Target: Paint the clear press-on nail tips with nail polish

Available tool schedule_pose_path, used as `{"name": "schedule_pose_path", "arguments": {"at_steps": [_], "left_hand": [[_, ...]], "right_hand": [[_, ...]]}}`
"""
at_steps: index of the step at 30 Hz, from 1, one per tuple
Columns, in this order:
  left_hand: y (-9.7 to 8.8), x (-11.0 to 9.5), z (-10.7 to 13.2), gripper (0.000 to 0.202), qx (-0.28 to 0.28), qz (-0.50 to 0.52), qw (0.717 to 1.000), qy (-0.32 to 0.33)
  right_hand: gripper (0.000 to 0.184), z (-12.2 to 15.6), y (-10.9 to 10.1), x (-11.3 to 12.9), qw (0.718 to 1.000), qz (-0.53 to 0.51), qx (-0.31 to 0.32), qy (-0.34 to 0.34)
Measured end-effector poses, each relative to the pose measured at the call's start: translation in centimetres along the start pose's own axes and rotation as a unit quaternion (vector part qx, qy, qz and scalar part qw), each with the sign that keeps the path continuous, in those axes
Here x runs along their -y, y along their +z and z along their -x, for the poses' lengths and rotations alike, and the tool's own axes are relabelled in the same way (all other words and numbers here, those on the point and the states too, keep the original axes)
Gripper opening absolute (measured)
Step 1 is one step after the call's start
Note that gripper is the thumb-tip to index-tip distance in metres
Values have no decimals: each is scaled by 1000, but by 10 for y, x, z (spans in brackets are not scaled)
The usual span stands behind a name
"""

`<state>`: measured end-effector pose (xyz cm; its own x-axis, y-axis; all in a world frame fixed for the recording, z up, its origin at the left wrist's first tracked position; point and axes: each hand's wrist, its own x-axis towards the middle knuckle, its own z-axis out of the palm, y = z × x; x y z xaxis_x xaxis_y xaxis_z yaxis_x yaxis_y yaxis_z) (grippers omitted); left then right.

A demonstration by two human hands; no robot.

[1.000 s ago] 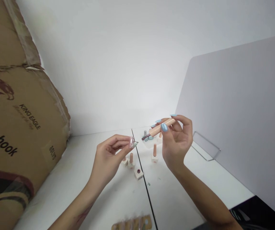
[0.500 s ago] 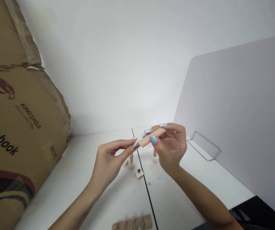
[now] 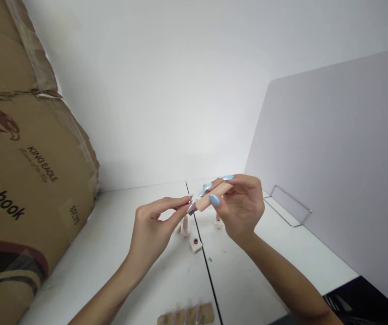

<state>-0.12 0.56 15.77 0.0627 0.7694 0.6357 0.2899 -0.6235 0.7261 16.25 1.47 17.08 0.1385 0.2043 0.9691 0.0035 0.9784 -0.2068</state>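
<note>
My left hand [image 3: 153,221] pinches a small, glossy, clear false nail [image 3: 191,207] between thumb and fingertips. My right hand [image 3: 239,207], its nails painted pale blue, grips a peach-coloured nail polish brush handle [image 3: 212,199]. The dark brush tip meets the false nail, and the fingers partly hide it. Below the hands stand a peach-capped bottle on a white base [image 3: 185,227] and a second one [image 3: 217,222], both partly hidden. A small white cube with a dark red opening [image 3: 196,244] sits nearer me.
A large printed cardboard sheet [image 3: 28,180] leans along the left. A pale partition [image 3: 332,153] and a wire stand [image 3: 288,207] stand at the right. A tan strip holding clear nails [image 3: 185,314] lies at the near edge of the white table [image 3: 248,271], which has a dark seam.
The hands have come together over the table, and the brush tip has moved left to the false nail. My right hand now covers the items at the table's back.
</note>
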Motion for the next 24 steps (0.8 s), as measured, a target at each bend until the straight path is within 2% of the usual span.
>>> {"name": "schedule_pose_path", "arguments": {"at_steps": [2, 6, 9, 11, 15, 17, 24], "left_hand": [[0, 1, 1, 13, -4, -8, 1000, 19], [-2, 6, 3, 13, -4, -18, 999, 44], [-2, 7, 4, 14, -5, -33, 997, 62], [-1, 6, 3, 14, -12, -47, 995, 82], [2, 1, 1, 16, -21, -59, 992, 110], [2, 0, 1, 16, -22, -65, 990, 121], [0, 6, 4, 17, -24, -85, 985, 149]], "right_hand": [[35, 0, 0, 0, 1000, 24, 0, -6], [31, -3, -4, -1, 995, 62, -72, 36], [30, -6, -7, -2, 993, 58, -94, 29], [33, -7, -6, -1, 996, 52, -66, 4], [40, -6, -3, -2, 996, 32, 57, -66], [41, -6, -3, -3, 993, 37, 68, -84], [33, -7, -8, -5, 994, 85, -70, -4]]}}
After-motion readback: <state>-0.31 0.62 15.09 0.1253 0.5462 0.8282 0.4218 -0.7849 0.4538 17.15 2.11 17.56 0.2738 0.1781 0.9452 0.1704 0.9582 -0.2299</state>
